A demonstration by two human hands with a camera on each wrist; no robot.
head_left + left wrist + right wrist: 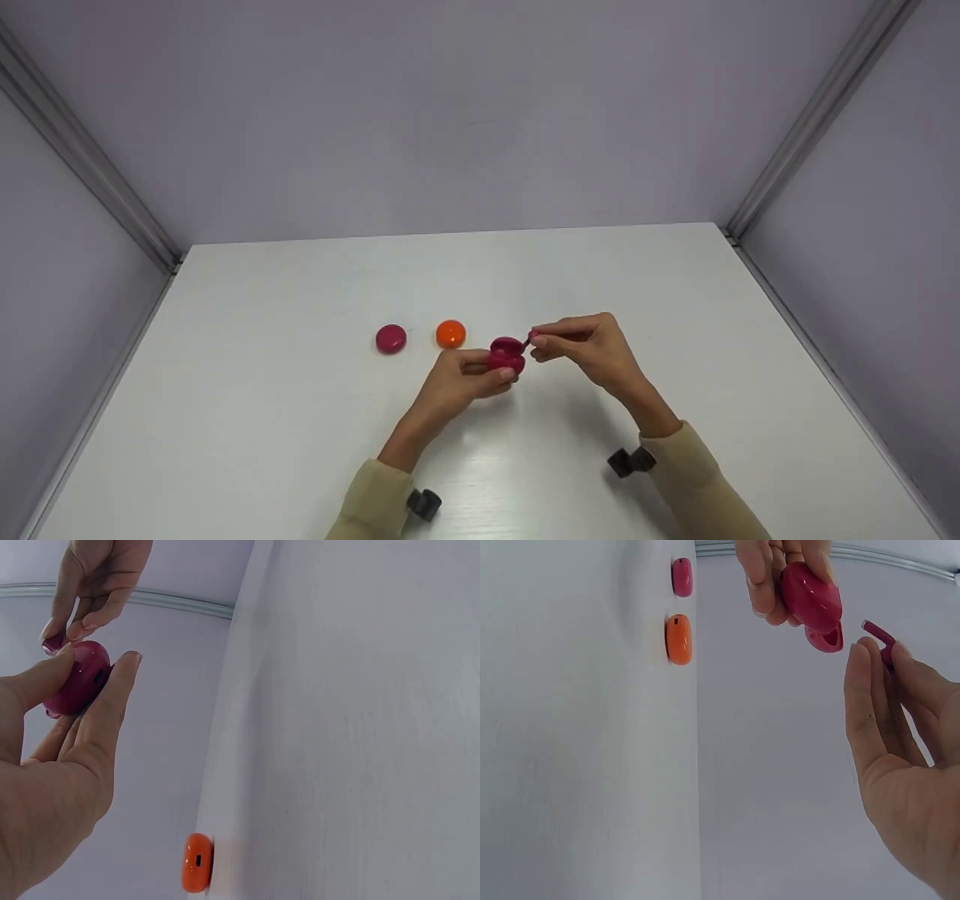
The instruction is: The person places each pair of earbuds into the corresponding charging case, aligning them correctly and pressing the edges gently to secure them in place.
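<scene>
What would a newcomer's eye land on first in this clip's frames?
Mid-table, the left hand grips a glossy magenta clamshell case with its lid open, while the right hand pinches a small magenta earbud-like piece just beside it. To their left on the white table lie a closed round orange case and, farther left, a closed round magenta case.

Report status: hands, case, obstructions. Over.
Left hand grips open magenta case. Right hand pinches small magenta piece beside it. Orange case, second magenta case lie apart, left.
</scene>
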